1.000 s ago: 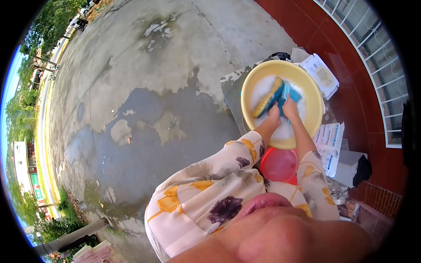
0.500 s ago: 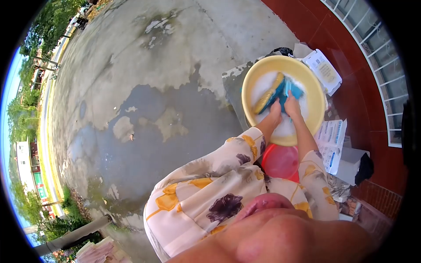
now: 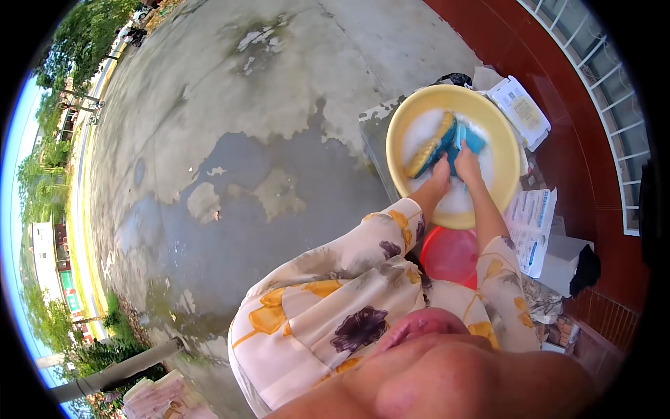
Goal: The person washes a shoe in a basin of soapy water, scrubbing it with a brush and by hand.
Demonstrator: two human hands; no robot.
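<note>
A blue shoe with a yellow sole point(image 3: 427, 155) lies tilted on its side in a yellow basin point(image 3: 507, 140) of white suds point(image 3: 457, 201). My left hand point(image 3: 438, 179) is closed on the heel end of the shoe. Beside it, my right hand point(image 3: 467, 163) is closed round a light-blue brush point(image 3: 461, 133), which rests against the blue upper. Suds hide part of the shoe and the brush's bristles cannot be made out.
A red basin point(image 3: 450, 257) sits just below the yellow one, near my knees. White boxes point(image 3: 520, 112), printed cardboard point(image 3: 532, 227) and a black cloth point(image 3: 585, 270) lie to the right, by a red wall point(image 3: 558, 150). Wet concrete point(image 3: 230, 244) stretches left.
The whole scene has shifted slightly up and to the right in view. Both hands keep their holds on the shoe and the brush, with little movement between them.
</note>
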